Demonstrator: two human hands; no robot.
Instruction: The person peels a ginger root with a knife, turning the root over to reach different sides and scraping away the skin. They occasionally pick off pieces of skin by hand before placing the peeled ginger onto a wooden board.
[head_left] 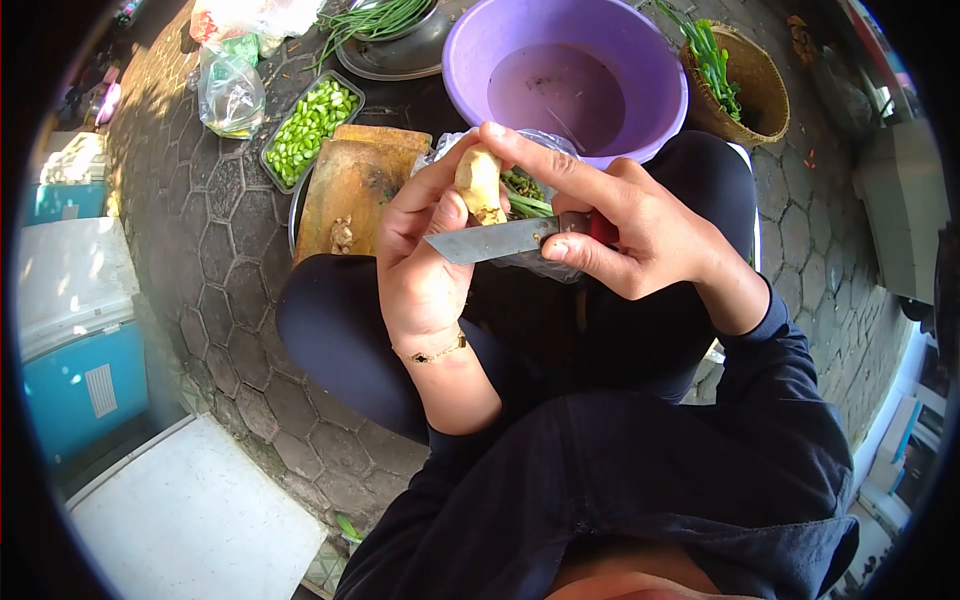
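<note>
My left hand (425,275) is closed around a pale yellow, partly peeled piece of ginger (478,183), held upright. In my right hand (660,225) is a knife (490,241), its dark red handle mostly hidden by the fingers. The grey blade points left across the lower end of the ginger, close to my left thumb. My right index finger reaches over to the ginger's top, near my left fingertips. Behind the hands lies a wooden cutting board (345,185) with a small knobbly brown piece (342,235) on it.
A purple basin (465,60) holding some water stands ahead. Beside the board is a tray of chopped green vegetables (312,130). Long green beans (385,18) lie on a metal lid (400,60). A woven basket (765,90) with green stalks stands right, plastic bags (232,95) left.
</note>
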